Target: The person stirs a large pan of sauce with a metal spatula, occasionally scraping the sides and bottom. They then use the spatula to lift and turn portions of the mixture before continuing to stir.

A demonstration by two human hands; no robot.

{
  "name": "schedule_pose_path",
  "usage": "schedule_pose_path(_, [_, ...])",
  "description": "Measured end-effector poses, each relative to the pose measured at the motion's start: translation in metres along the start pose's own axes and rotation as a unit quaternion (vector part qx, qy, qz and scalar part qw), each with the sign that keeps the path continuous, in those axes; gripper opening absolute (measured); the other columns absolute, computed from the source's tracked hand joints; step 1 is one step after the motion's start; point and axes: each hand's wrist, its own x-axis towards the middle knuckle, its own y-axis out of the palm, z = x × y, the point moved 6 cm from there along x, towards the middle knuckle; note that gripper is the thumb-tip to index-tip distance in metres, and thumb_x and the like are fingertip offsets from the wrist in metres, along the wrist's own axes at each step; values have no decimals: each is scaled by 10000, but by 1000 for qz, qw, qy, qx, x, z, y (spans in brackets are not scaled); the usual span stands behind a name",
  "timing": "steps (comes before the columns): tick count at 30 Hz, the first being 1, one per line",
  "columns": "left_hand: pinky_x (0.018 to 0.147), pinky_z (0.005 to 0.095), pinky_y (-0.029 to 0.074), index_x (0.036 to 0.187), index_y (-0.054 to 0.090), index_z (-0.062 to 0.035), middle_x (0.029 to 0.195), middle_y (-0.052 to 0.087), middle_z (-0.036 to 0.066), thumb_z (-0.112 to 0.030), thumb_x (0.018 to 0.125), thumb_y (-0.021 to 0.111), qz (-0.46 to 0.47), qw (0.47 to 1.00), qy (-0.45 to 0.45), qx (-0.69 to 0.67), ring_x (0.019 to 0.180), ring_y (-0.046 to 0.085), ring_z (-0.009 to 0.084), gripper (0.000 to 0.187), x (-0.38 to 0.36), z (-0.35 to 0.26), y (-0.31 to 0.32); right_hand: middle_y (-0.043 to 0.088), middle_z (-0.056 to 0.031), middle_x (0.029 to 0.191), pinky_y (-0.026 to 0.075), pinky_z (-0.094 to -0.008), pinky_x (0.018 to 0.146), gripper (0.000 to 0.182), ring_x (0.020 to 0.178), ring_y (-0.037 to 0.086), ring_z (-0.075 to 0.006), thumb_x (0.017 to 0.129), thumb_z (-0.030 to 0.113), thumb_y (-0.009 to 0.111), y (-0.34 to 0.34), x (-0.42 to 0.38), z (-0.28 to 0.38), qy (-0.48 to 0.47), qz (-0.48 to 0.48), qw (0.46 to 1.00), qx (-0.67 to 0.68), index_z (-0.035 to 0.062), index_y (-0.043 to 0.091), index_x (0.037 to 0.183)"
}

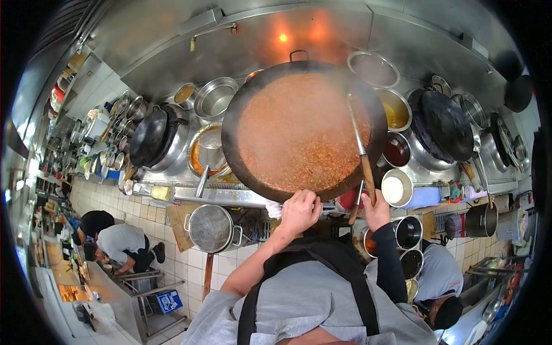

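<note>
While steam (330, 95) is rising off the reddish food (299, 152), the big wok (231, 141) is sitting on the steel range (230, 196) straight ahead; the right hand (376, 210) is gripping the long utensil (356, 131) by its wooden handle, and the left hand (301, 211) is curling closed at the near rim, its exact hold unclear.

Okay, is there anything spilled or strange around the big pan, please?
Nothing clearly stands out: the food lies within the rim of the big pan, though steam blurs part of it.
</note>
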Motion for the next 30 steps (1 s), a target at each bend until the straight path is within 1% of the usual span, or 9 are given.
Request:
schedule_pose_path(5, [699,511,604,890,633,-67,855,690,135,-143,967,804,-3,1000,2,-2,812,726,374,203,-1,0,2,751,-271,915,578,-545,785,292,864,766,-483,1073,263,739,-25,30,49,-35,148,986,-65,-15,695,1150])
schedule_pose_path(6, [702,512,606,897,637,-67,863,695,137,-144,971,802,1,1000,1,-5,819,728,377,197,-2,0,3,738,-245,872,577,-512,758,284,794,770,-407,1060,239,737,-24,37,55,-35,187,978,-82,-39,700,1106])
schedule_pose_path(9, [707,513,611,914,647,-65,879,700,140,-150,984,794,4,1000,6,-9,835,731,383,184,-3,0,1,722,-231,835,568,-489,766,301,779,743,-363,1057,240,742,-26,47,60,-11,240,968,-75,-55,709,1107])
schedule_pose_path(14, [711,511,619,918,649,-66,882,694,138,-163,1000,782,-5,1000,-10,-9,844,733,380,184,-11,0,1,693,-174,903,541,-442,806,334,857,669,-254,1073,225,745,-78,39,80,-34,186,980,-65,-65,729,1237])
schedule_pose_path(17, [697,504,610,907,645,-68,861,689,132,-169,994,794,-13,1000,-15,-6,816,727,373,200,-8,2,3,702,-170,911,547,-433,821,345,855,667,-258,1073,228,750,-98,37,115,-14,164,986,-20,-56,736,1268])
schedule_pose_path(18, [683,501,600,898,644,-71,849,690,129,-171,988,807,-19,1000,-12,-5,796,723,368,211,-8,1,2,742,-253,959,565,-475,849,341,900,736,-390,1070,240,748,-97,39,124,-6,149,989,-22,-47,740,1254])
schedule_pose_path(22, [655,484,586,881,641,-80,826,685,119,-178,976,821,-38,999,6,6,758,718,353,226,-9,0,-1,742,-338,977,565,-593,861,303,1030,726,-562,1076,260,718,-69,74,147,-131,100,978,-129,-27,733,1171])
schedule_pose_path(25, [649,482,587,872,638,-81,816,677,118,-185,979,822,-44,999,13,7,755,720,350,236,-10,-1,-2,750,-347,965,571,-632,879,299,999,735,-561,1069,262,714,-29,125,153,-209,48,955,-203,-36,704,1087])
schedule_pose_path(30, [638,480,584,864,630,-80,806,667,116,-187,977,825,-45,999,11,9,748,718,349,249,-12,1,-1,800,-355,1078,618,-586,1007,244,1096,786,-528,940,155,725,45,180,204,-177,73,935,-298,-60,801,1027])
